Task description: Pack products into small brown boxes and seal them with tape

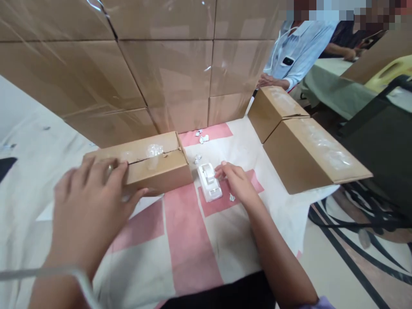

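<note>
My left hand [93, 201] grips the left part of a closed cardboard box [157, 176], its fingers over the top and its thumb against the near side. Clear tape lies crumpled along the box's top seam. Right of this box stands a white tape dispenser [210, 189] with a roll in it. My right hand [236, 180] is at the dispenser's right side, fingers loosely stretched with their tips at the roll. Whether they press on it I cannot tell.
A wall of stacked cardboard boxes [167, 68] under clear film stands behind. Two taped boxes [309, 150] are at the right edge of the pink-and-white cloth [189, 240]. Crumpled scraps [204, 139] lie about. A person in a light blue shirt [299, 51] stands beyond; a dark chair [380, 141] is right.
</note>
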Available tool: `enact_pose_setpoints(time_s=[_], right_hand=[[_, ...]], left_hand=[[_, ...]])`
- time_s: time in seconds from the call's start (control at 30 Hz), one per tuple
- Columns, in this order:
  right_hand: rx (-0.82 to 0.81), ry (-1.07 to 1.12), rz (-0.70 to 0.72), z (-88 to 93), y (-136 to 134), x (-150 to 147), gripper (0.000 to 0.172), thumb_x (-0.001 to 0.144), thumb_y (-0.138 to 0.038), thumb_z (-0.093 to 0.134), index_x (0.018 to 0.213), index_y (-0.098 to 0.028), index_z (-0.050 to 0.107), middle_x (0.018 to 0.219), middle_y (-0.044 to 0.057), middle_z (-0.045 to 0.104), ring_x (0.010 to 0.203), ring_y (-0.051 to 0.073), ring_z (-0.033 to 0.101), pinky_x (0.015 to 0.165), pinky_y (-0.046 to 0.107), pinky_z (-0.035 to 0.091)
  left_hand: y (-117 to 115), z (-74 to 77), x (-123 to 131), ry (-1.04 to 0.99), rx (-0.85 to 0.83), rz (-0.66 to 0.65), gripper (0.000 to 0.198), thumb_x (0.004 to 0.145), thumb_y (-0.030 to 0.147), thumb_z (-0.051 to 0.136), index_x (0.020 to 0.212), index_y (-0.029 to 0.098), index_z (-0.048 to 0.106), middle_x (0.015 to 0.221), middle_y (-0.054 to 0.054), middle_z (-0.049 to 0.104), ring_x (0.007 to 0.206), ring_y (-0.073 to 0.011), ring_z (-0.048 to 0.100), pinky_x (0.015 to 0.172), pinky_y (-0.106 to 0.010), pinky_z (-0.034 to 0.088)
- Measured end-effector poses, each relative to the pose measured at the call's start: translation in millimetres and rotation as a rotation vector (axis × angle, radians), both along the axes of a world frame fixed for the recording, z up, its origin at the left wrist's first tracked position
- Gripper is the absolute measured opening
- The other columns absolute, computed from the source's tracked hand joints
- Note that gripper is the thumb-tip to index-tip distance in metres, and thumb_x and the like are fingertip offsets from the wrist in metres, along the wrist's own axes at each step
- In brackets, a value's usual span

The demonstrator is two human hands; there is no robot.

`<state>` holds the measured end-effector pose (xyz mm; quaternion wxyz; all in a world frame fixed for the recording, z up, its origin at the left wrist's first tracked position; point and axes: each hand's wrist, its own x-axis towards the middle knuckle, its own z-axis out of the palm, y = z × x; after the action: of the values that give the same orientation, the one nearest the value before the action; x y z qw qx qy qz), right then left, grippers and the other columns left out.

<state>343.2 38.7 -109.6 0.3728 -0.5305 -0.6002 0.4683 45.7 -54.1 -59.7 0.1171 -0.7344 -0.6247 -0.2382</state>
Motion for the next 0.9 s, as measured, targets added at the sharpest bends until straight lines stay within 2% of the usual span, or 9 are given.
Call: enact_pose_setpoints(time_s=[0.07,0.1,0.17,0.3,0.4,0.5,0.57,0.7,0.9], right_hand=[[-0.064,0.019,0.020,-8.4,-4,2,0.056,0.099,-0.059,0.043,0.070,-0.018,0.066,0.084,0.004,0.066,0.078,0.018,0.060,0.078,0.032,0.046],[-0.065,0.010,0.024,-10.0,-6,2,0.055,0.099,-0.059,0.043,0.070,-0.018,0.065,0.084,0.004,0.066,0.076,0.017,0.059,0.076,0.032,0.046],[-0.037,-0.008,0.050,-8.1,-12,1,0.049,0.100,-0.056,0.045,0.076,-0.019,0.066,0.086,0.004,0.066,0.079,0.018,0.060,0.078,0.032,0.047],[-0.065,0.033,0.102,2.5,-18,3,0.033,0.099,-0.044,0.049,0.092,-0.018,0.069,0.100,0.005,0.070,0.098,0.020,0.063,0.094,0.033,0.047],[-0.138,0.086,0.113,0.6,-17,2,0.031,0.095,-0.043,0.051,0.093,-0.019,0.071,0.106,0.006,0.070,0.102,0.021,0.063,0.093,0.032,0.048],[-0.159,0.136,0.103,-8.8,-15,-2,0.027,0.086,-0.041,0.060,0.077,-0.019,0.072,0.117,0.007,0.067,0.102,0.021,0.064,0.092,0.032,0.049],[-0.146,0.153,0.077,-13.7,-16,-6,0.022,0.079,-0.037,0.065,0.069,-0.018,0.071,0.115,0.007,0.065,0.103,0.022,0.063,0.094,0.033,0.048],[-0.141,0.216,0.045,-14.9,-20,-13,0.023,0.076,-0.040,0.065,0.071,-0.018,0.071,0.096,0.005,0.063,0.095,0.022,0.061,0.088,0.034,0.048],[-0.020,0.227,-0.078,-10.1,-29,-19,0.028,0.074,-0.042,0.067,0.062,-0.018,0.062,0.118,0.009,0.060,0.107,0.024,0.060,0.091,0.034,0.047]], left_hand=[[-4,-10.8,32,0.140,0.142,-0.082,0.041,0.096,0.035,0.061,0.132,0.017,0.054,0.150,-0.015,0.051,0.149,-0.0414,0.037,0.118,-0.062,0.034],[-4,-18.2,51,0.140,0.234,-0.217,0.035,0.096,0.031,0.063,0.127,0.018,0.055,0.144,-0.013,0.058,0.143,-0.0360,0.047,0.115,-0.054,0.040],[-1,-35.7,91,0.100,0.113,-0.418,0.039,0.097,0.030,0.059,0.132,0.015,0.053,0.142,-0.015,0.060,0.142,-0.0313,0.049,0.113,-0.045,0.044],[23,-68.1,141,0.013,0.011,-0.428,0.063,0.099,0.041,0.055,0.148,0.005,0.039,0.151,-0.021,0.053,0.146,-0.0339,0.045,0.118,-0.047,0.040],[39,-81.3,145,-0.081,0.059,-0.421,0.060,0.099,0.039,0.055,0.148,0.006,0.039,0.144,-0.020,0.060,0.142,-0.0302,0.051,0.122,-0.047,0.036],[44,-89.9,136,-0.184,0.079,-0.413,0.062,0.099,0.036,0.056,0.151,0.009,0.035,0.143,-0.019,0.061,0.140,-0.0275,0.054,0.122,-0.047,0.038],[45,-97.0,132,-0.195,0.089,-0.433,0.067,0.098,0.037,0.059,0.154,0.010,0.031,0.151,-0.022,0.052,0.147,-0.0306,0.045,0.121,-0.049,0.039],[51,-112.3,135,-0.217,0.131,-0.455,0.072,0.094,0.033,0.065,0.154,0.013,0.031,0.164,-0.027,0.028,0.157,-0.0404,0.019,0.118,-0.059,0.040],[55,-122.6,139,-0.230,0.219,-0.470,0.075,0.093,0.032,0.067,0.155,0.013,0.029,0.163,-0.029,0.024,0.157,-0.0409,0.019,0.119,-0.061,0.038]])
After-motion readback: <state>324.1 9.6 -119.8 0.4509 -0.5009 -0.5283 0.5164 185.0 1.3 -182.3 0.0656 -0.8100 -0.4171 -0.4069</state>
